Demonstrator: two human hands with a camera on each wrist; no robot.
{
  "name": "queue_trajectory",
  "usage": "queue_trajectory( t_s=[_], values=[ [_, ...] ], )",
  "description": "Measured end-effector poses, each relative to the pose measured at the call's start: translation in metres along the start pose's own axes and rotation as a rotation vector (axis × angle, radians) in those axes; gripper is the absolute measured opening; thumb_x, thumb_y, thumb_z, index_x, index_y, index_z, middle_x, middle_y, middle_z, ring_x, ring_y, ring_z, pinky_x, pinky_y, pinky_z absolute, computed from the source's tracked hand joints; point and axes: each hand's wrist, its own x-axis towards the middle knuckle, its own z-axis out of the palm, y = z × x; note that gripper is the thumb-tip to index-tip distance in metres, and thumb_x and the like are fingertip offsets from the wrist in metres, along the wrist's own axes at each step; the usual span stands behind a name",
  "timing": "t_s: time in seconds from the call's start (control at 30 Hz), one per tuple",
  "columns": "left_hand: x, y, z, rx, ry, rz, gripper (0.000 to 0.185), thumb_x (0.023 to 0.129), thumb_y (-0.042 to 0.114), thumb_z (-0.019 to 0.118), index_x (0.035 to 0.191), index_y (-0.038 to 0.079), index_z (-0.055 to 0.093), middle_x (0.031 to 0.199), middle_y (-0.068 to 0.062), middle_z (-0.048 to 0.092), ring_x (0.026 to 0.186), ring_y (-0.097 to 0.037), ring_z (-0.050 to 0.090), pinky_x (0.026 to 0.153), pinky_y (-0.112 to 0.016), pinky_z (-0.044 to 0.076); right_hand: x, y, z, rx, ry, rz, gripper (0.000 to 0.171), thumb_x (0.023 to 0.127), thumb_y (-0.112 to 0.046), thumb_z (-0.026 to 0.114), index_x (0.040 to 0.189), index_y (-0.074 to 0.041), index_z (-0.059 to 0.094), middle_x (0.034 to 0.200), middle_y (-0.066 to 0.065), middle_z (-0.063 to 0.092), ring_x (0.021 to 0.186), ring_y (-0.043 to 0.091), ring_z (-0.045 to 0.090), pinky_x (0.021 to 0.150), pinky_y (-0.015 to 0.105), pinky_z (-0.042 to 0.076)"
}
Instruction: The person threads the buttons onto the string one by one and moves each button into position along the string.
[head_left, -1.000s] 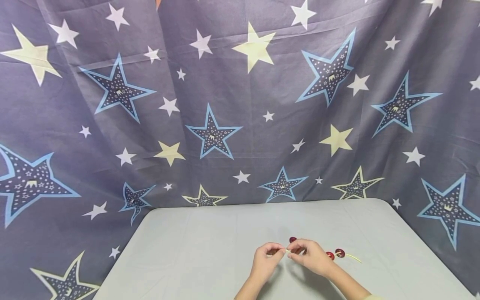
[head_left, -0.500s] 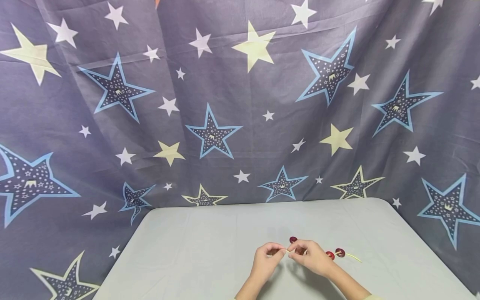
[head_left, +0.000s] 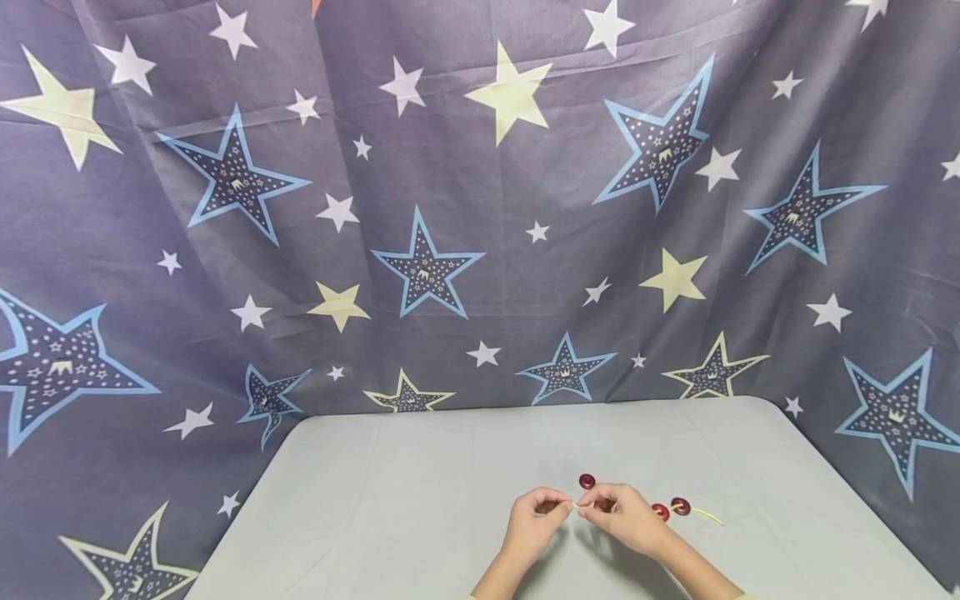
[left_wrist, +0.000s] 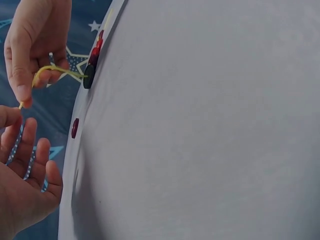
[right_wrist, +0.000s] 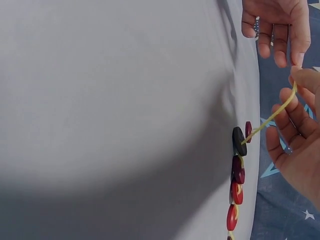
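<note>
Yellow cord pinched near its tip by right hand, fingers curled round it, just above the table. Cord runs back through a black button and several red buttons lying in a row on the table right of that hand. Left hand faces the cord tip, fingers loosely curled, holding nothing. One loose dark red button lies just beyond the hands. Star-print cloth hangs behind.
</note>
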Motion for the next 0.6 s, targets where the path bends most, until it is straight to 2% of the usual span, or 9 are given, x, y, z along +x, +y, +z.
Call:
queue_trajectory(
  t_s=[0.07, 0.17, 0.27, 0.37, 0.47, 0.6],
  values=[
    [0.002, -0.003, 0.001, 0.001, -0.005, 0.002, 0.013, 0.081, 0.006, 0.065, 0.087, -0.005, 0.068, 0.082, -0.016, 0.067, 0.066, -0.002, 0.052, 0.063, -0.015, 0.043, 0.0, 0.002, 0.0, -0.002, 0.016, -0.013, 0.009, 0.085, -0.014, 0.067, 0.087, -0.006, 0.07, 0.067, 0.001, 0.057, 0.06, -0.002, 0.044, 0.054, 0.019, 0.04],
    [0.008, -0.016, 0.003, 0.024, -0.015, 0.003, 0.015, 0.083, 0.012, 0.066, 0.089, -0.001, 0.068, 0.083, -0.01, 0.068, 0.067, -0.001, 0.052, 0.063, -0.015, 0.043, -0.002, 0.003, -0.001, 0.009, 0.023, -0.013, 0.009, 0.085, -0.013, 0.067, 0.087, -0.005, 0.07, 0.068, 0.001, 0.058, 0.06, -0.002, 0.045, 0.054, 0.019, 0.041],
    [0.017, -0.029, 0.004, 0.037, -0.022, 0.006, 0.018, 0.084, 0.019, 0.067, 0.09, 0.002, 0.069, 0.083, -0.005, 0.067, 0.068, 0.0, 0.052, 0.062, -0.016, 0.044, -0.003, 0.004, -0.005, 0.013, 0.011, 0.0, 0.012, 0.085, -0.015, 0.067, 0.088, -0.004, 0.07, 0.068, -0.002, 0.058, 0.06, -0.002, 0.046, 0.054, 0.019, 0.042],
    [0.024, -0.035, 0.004, 0.058, -0.017, 0.028, 0.018, 0.084, 0.021, 0.068, 0.089, 0.004, 0.068, 0.082, -0.002, 0.066, 0.068, 0.0, 0.052, 0.062, -0.016, 0.044, -0.004, 0.004, -0.009, 0.02, -0.007, 0.028, 0.017, 0.085, -0.02, 0.067, 0.089, -0.004, 0.07, 0.067, -0.004, 0.058, 0.059, -0.002, 0.047, 0.053, 0.02, 0.042],
    [0.03, -0.036, 0.004, 0.122, -0.01, 0.059, 0.017, 0.083, 0.021, 0.068, 0.088, 0.005, 0.069, 0.08, 0.0, 0.066, 0.067, 0.001, 0.051, 0.062, -0.016, 0.044, -0.005, 0.003, -0.012, 0.029, -0.019, 0.058, 0.022, 0.085, -0.024, 0.066, 0.09, -0.003, 0.069, 0.066, -0.002, 0.059, 0.058, -0.001, 0.049, 0.053, 0.021, 0.042],
    [0.036, -0.034, 0.005, 0.275, -0.02, 0.07, 0.016, 0.082, 0.022, 0.069, 0.09, 0.008, 0.069, 0.08, 0.004, 0.064, 0.068, 0.001, 0.051, 0.062, -0.017, 0.044, -0.006, 0.005, -0.015, 0.017, -0.016, 0.067, 0.021, 0.086, -0.023, 0.066, 0.09, -0.003, 0.069, 0.067, 0.0, 0.06, 0.059, -0.001, 0.049, 0.053, 0.02, 0.043]
  ],
)
